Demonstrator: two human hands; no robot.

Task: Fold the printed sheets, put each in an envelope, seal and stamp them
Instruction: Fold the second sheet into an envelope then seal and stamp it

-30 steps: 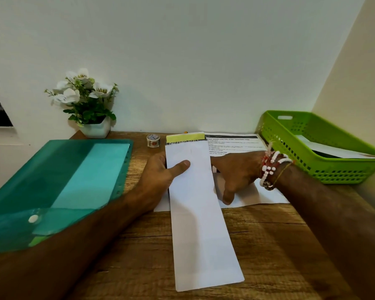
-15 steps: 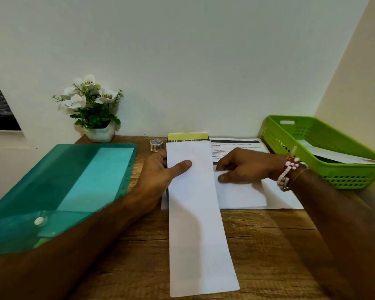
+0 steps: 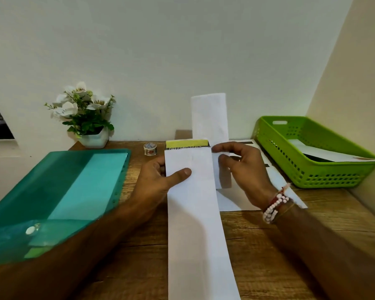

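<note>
White paper, thin and limp: the folded sheet (image 3: 209,115) would flop if taken by its tip, so a pinch low on its edges suits it. The right hand (image 3: 245,169) pinches its lower part, and the strip stands upright above the table (image 3: 247,241). The left hand (image 3: 158,180) grips the flat-lying envelope (image 3: 195,213) near its far end, thumb on top. Half a second back the right hand lay flat on the sheets (image 3: 236,202); now the strip is raised.

Envelope (image 3: 195,213) btm cut off by frame; left hand (image 3: 158,180) fingers hidden behind it.
</note>
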